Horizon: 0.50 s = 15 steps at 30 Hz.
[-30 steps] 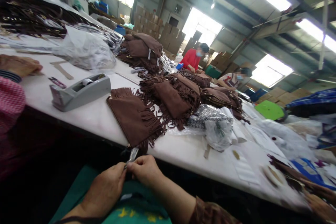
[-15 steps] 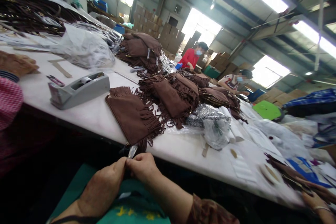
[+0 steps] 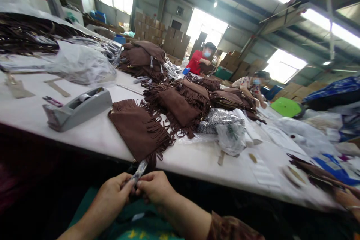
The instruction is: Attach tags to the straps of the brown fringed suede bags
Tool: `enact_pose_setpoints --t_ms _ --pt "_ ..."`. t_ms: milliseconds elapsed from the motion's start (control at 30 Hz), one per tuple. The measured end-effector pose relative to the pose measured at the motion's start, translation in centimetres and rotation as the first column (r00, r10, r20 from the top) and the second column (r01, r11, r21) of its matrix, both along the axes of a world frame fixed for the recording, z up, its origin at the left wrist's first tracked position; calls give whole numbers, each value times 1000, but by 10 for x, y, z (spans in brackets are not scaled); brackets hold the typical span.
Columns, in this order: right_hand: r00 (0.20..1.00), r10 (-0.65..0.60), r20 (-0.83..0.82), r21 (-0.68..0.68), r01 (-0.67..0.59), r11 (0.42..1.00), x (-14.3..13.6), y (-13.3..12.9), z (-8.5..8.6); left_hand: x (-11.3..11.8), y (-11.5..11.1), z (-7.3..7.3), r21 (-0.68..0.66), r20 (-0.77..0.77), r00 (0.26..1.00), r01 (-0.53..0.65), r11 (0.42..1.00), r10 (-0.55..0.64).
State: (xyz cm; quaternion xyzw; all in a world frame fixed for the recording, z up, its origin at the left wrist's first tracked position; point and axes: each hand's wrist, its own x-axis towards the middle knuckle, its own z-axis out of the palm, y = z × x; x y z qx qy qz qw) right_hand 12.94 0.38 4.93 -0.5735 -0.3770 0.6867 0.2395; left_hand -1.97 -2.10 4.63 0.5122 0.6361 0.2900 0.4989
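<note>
Pinching plastic-wrapped strip (image 3: 140, 170): left hand (image 3: 115, 194), right hand (image 3: 157, 188), each grip clamped on it, just below fringed brown bag (image 3: 137, 131) on desk (image 3: 191, 161). Advisable: left steadying, right working lightly.

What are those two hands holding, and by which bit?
The left hand and right hand pinch the near end of a small shiny strip, beside a brown bag.
</note>
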Motion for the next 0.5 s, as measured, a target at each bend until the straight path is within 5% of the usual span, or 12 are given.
enact_pose_setpoints --t_ms 233,500 --pt "988 -84 -126 -136 67 988 -2 -3 6 -2 3 -13 -126 267 959 -59 990 91" --pt "978 -147 -149 -61 140 988 -1 -2 -2 -1 -1 3 -223 381 910 -83 971 165"
